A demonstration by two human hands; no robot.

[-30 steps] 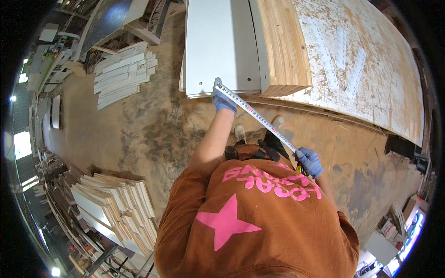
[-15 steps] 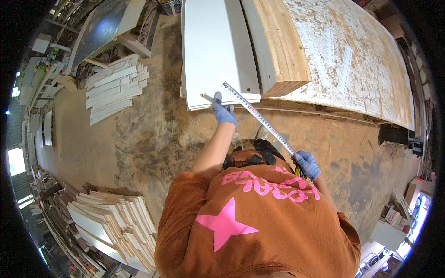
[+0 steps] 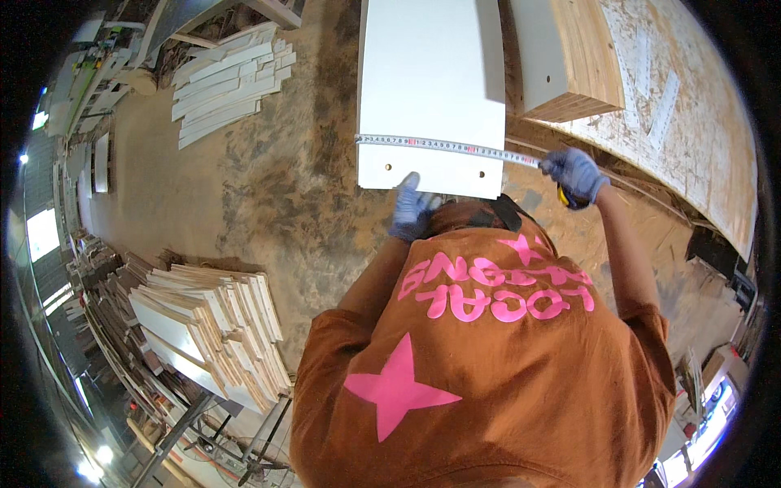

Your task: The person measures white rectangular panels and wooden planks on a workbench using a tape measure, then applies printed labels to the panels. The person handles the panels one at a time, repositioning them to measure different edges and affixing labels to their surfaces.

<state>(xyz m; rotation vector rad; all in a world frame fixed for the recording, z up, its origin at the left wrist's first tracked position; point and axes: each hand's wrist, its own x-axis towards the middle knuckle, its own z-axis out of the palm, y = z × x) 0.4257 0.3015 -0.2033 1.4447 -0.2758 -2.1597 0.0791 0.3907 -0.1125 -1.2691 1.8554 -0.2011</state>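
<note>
Watching from across the workshop, I see the tape measure (image 3: 563, 197) turned to a new line: half a second ago its blade (image 3: 439, 146) slanted from the middle of the white panel (image 3: 431, 81) back toward the body, and now it runs nearly straight across, its free end at the panel's left edge. That puts the markings along the panel's width, where I'd judge a reading across it could be taken, though whether the blade lies flat or hangs just above I cannot tell. The right hand (image 3: 576, 175) has swung out past the panel's right edge, gloved fingers closed around the case. The left hand (image 3: 411, 210) is at the near edge, one digit stretched over the top face; whether the others are spread or pinching the board from below, I cannot tell. The panel lies in front of the person, below the blade, with one round hole (image 3: 388, 167) at the left and a second hole (image 3: 482, 174) at the right. A gap has opened between it and the thick board stack (image 3: 598, 65), so its right edge now stands free
</note>
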